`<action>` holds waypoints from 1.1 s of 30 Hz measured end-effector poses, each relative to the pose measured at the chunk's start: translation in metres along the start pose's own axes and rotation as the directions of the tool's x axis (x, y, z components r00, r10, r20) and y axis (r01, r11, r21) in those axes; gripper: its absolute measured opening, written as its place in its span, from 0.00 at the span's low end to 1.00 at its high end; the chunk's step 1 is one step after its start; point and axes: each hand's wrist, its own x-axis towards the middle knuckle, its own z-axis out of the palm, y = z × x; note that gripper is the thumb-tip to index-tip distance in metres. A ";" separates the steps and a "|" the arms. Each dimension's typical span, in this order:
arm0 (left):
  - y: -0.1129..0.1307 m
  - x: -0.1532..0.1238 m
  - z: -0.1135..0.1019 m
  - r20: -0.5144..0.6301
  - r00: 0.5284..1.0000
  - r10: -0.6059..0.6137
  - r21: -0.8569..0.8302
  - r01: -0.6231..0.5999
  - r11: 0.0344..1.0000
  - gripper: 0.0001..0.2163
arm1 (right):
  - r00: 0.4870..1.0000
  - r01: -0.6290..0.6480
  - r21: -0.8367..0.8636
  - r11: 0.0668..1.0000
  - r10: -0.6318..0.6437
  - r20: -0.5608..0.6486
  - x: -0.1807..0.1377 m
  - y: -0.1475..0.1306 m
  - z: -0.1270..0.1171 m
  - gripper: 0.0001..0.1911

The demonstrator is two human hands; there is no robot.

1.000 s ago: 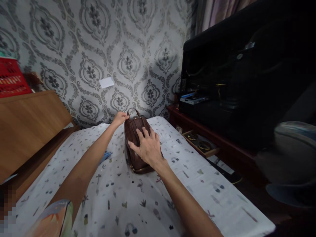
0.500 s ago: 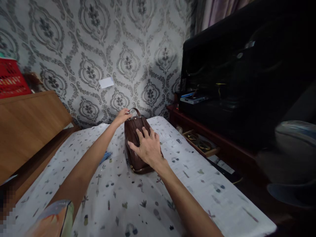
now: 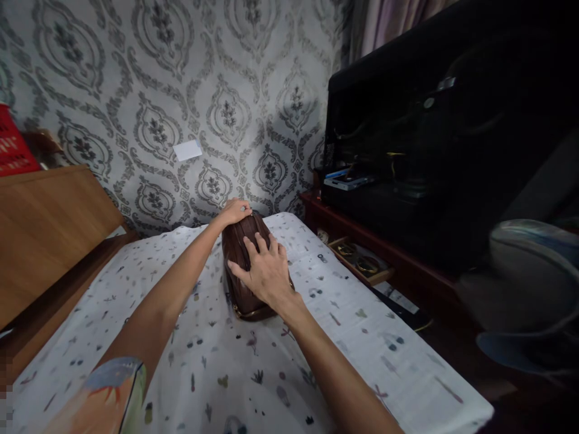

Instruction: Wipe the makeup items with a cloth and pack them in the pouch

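Note:
A dark brown quilted handbag (image 3: 240,288) lies on a table covered by a white cloth with small prints (image 3: 316,337). My right hand (image 3: 266,272) rests flat on the bag's upper side with fingers spread. My left hand (image 3: 234,211) reaches to the bag's far end and curls over its top, where the handle was; the handle is hidden under it.
A wooden headboard or cabinet (image 3: 49,229) stands at the left. At the right is a dark wooden stand (image 3: 407,271) with a black screen, an open drawer (image 3: 357,262) with round items, and a fan (image 3: 529,283). Patterned wallpaper is behind.
My left hand moved from the handle's side onto the top of the bag's far end, covering the handle. The right hand stayed flat on the bag.

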 end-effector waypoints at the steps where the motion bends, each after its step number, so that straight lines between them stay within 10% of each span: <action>1: 0.001 -0.001 -0.001 0.017 1.000 0.006 0.024 -0.007 1.000 0.08 | 1.000 -0.002 0.002 1.000 0.002 0.001 0.000 0.000 0.000 0.38; 14: 0.019 -0.009 -0.013 0.113 0.993 0.043 0.223 -0.068 0.972 0.08 | 0.997 -0.038 0.018 0.999 0.037 0.064 -0.001 -0.002 -0.012 0.38; 33: 0.003 -0.006 -0.014 0.306 0.951 0.041 -0.094 -0.013 0.996 0.18 | 0.987 -0.050 -0.061 0.997 0.059 0.153 0.009 -0.005 -0.021 0.42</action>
